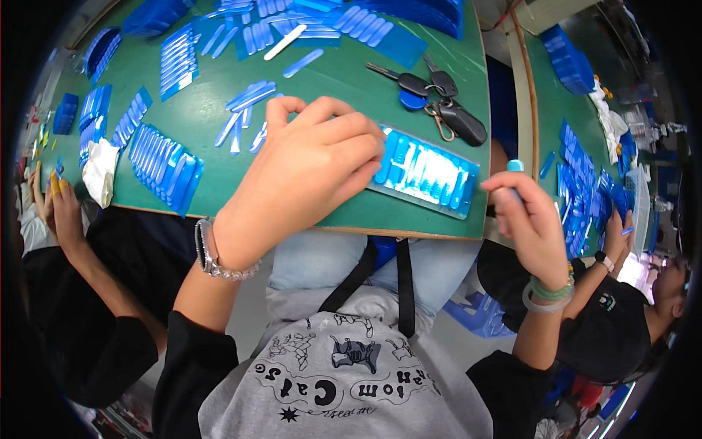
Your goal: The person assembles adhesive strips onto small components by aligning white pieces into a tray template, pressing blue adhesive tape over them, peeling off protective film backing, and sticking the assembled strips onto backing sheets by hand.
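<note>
A clear shallow tray lies at the table's front edge, with several shiny blue strips side by side in it. My left hand is over its left end, fingers curled and pressed together. Their tips meet the tray's end, and whatever they pinch is hidden. Just off the tray's right end, past the table edge, my right hand is closed on a slim blue strip, whose rounded end sticks up above the fingers. Loose blue strips lie on the table beyond my left hand.
A bunch of keys with a black fob lies behind the tray on the green table. Rows of blue strips and a white stick are farther left and back. Co-workers' hands work at both sides.
</note>
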The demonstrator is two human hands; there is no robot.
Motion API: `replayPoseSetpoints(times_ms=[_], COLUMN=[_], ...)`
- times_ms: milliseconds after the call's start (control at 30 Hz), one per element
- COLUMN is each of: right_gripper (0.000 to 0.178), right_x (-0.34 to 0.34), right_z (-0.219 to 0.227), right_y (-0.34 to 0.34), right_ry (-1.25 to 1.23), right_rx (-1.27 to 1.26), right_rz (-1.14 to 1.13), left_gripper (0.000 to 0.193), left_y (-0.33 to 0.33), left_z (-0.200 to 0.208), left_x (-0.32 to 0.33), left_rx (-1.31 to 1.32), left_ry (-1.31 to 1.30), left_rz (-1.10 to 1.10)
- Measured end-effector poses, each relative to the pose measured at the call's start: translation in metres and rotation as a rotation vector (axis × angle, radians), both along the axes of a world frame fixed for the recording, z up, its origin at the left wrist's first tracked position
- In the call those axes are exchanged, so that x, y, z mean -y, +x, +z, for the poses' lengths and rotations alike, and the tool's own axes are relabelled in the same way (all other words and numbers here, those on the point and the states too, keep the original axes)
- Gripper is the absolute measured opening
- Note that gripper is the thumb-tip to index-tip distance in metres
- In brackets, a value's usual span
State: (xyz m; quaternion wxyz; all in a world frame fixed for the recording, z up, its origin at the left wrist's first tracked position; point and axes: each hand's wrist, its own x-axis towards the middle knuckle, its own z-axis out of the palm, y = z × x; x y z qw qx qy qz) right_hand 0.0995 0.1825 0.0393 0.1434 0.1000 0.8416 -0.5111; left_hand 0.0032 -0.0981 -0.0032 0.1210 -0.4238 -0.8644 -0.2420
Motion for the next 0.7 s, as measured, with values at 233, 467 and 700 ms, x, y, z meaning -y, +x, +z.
replayPoseSetpoints(times_ms=[233, 467, 700], right_gripper=[0.017, 0.01, 0.009], right_x=[0.058, 0.066, 0.068], right_z=[-0.008, -0.012, -0.018], right_y=[-0.057, -0.078, -0.066], right_ry=[0.151, 0.21, 0.273], right_rx=[-0.435, -0.451, -0.67], right_rz=[0.361, 0.488, 0.698], left_gripper=[0.013, 0.013, 0.012], left_y=[0.001, 0.0, -0.002], left_z=[-0.005, -0.01, -0.01], left_x=[0.001, 0.003, 0.007], left_rx=[0.038, 0.056, 0.037], left_ry=[0.07, 0.16, 0.141], left_rz=[0.002, -0.013, -0.009])
